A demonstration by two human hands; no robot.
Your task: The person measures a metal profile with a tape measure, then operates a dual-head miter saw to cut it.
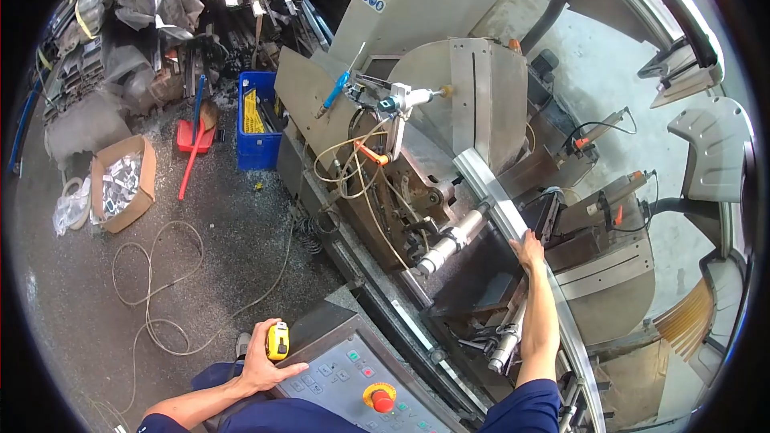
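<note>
My left hand (261, 361) is at the lower middle, fingers closed round a yellow tape measure (277, 341), beside the grey control panel (337, 373) with its red emergency button (382, 401). Reaching to the right, my right hand (528, 250) rests on a long silver metal profile (501, 208), which lies diagonally across the machine; its fingertips are partly hidden, so its grip is unclear. A silver clamp cylinder (453, 240) touches or nearly touches the profile above my right hand.
An air gun with a blue handle (337, 90) lies on the machine's plate. On the floor are a blue crate (258, 144), a cardboard box of small metal pieces (144, 192), a red dustpan (195, 136) and a looped hose (150, 297). Metal profiles are piled at the upper left.
</note>
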